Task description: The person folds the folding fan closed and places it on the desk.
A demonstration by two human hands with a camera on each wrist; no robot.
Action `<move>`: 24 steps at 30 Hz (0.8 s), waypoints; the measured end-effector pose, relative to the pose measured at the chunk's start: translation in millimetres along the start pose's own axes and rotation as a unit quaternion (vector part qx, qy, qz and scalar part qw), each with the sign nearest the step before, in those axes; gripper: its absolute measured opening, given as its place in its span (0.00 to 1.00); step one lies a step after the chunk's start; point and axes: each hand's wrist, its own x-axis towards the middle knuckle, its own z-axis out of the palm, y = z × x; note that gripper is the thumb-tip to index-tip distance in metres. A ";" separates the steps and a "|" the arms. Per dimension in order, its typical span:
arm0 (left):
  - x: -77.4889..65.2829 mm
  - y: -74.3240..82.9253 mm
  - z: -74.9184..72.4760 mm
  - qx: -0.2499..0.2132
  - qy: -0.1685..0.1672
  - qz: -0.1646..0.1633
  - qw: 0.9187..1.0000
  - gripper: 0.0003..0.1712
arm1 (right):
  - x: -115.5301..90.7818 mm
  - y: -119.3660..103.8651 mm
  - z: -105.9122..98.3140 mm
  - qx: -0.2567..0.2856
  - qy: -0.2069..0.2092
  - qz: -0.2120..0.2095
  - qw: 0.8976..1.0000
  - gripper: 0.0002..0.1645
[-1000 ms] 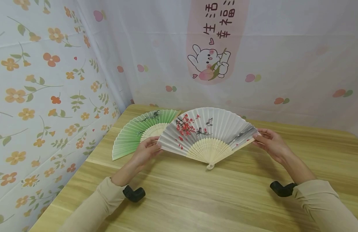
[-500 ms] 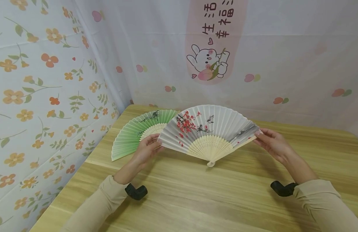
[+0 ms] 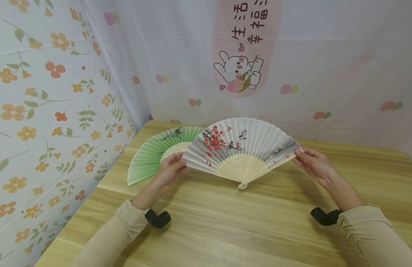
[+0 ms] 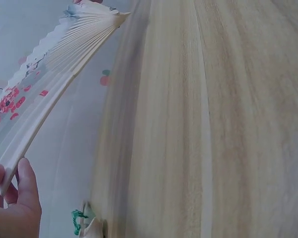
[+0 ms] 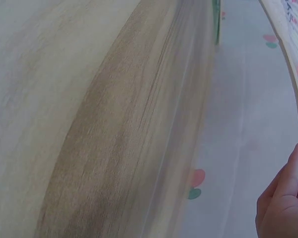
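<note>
A white-and-grey folding fan (image 3: 242,139), printed with red blossoms and small birds, is spread wide with its pivot end toward me. My left hand (image 3: 170,172) pinches its left outer rib between thumb and fingers; the left wrist view shows the fan (image 4: 54,84) in that same pinch from the side. At the opposite corner my right hand (image 3: 316,165) grips the other outer rib. The fan hangs above the table, its top edge overlapping the back curtain in the head view. Behind my left hand a green folding fan (image 3: 146,157) lies spread, partly covered by the white one.
The wooden table (image 3: 259,226) runs back to a white printed curtain (image 3: 342,74). A floral curtain (image 3: 59,111) borders its left side. Black wrist mounts (image 3: 158,218) sit at both cuffs. In the left wrist view, a green cord (image 4: 77,220) shows at the bottom edge.
Both hands have lifted the white fan slightly, its pivot end rising a little in the head view. The grip of each hand is unchanged, and the green fan stays on the table.
</note>
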 end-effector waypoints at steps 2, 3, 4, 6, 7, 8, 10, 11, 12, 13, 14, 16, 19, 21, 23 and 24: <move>0.5 1.0 -0.1 -0.003 -0.003 -0.002 1.000 0.21 | 0.1 0.2 -0.2 0.005 -0.002 -0.002 1.000 0.15; 0.6 1.7 -0.1 -0.007 -0.004 -0.003 1.000 0.21 | 0.3 0.4 -0.3 0.006 -0.003 -0.003 1.000 0.15; 0.7 2.3 0.0 -0.010 -0.005 -0.004 1.000 0.22 | 0.3 0.4 -0.3 0.008 -0.002 -0.003 1.000 0.15; 1.2 3.4 0.2 -0.021 -0.005 -0.007 1.000 0.22 | 0.2 0.2 -0.1 0.008 0.004 -0.003 1.000 0.15; 1.4 4.3 0.6 -0.026 -0.006 -0.009 1.000 0.22 | 0.2 0.1 0.2 0.009 0.007 -0.003 1.000 0.15; 1.5 5.1 1.0 -0.032 -0.004 -0.010 0.999 0.22 | 0.3 0.0 0.3 0.007 0.012 -0.003 1.000 0.15; 1.9 6.3 1.7 -0.040 -0.004 -0.013 0.999 0.21 | 0.1 -0.3 1.0 0.002 0.021 -0.002 1.000 0.14; 2.1 6.9 2.0 -0.043 -0.005 -0.012 0.999 0.21 | -0.1 -0.3 1.3 -0.002 0.026 -0.002 1.000 0.14; 2.3 7.5 2.5 -0.047 -0.005 -0.012 0.999 0.20 | -0.2 -0.3 1.4 -0.006 0.029 -0.003 1.000 0.13; 2.6 7.8 2.9 -0.050 -0.003 -0.011 0.999 0.20 | -0.5 -0.4 1.4 -0.009 0.031 -0.003 0.999 0.13; 2.9 8.0 3.1 -0.051 -0.003 -0.009 0.999 0.20 | -0.8 -0.4 1.2 -0.012 0.033 -0.003 0.999 0.12; 3.6 8.0 3.7 -0.053 -0.002 -0.004 0.999 0.19 | -1.5 -0.5 1.3 -0.018 0.036 -0.005 0.999 0.11; 5.2 7.5 4.6 -0.059 0.003 0.000 0.998 0.19 | -2.4 -0.2 1.3 -0.019 0.039 -0.008 0.999 0.09; 6.5 6.8 5.0 -0.060 0.003 0.003 0.998 0.19 | -2.9 0.1 1.8 -0.017 0.040 -0.011 0.999 0.09; 7.9 6.3 5.9 -0.058 0.007 0.006 0.998 0.18 | -3.4 0.5 2.1 -0.010 0.040 -0.013 0.999 0.10; 8.6 6.0 6.3 -0.056 0.009 0.008 0.998 0.18 | -3.6 0.5 2.4 -0.007 0.039 -0.014 0.999 0.10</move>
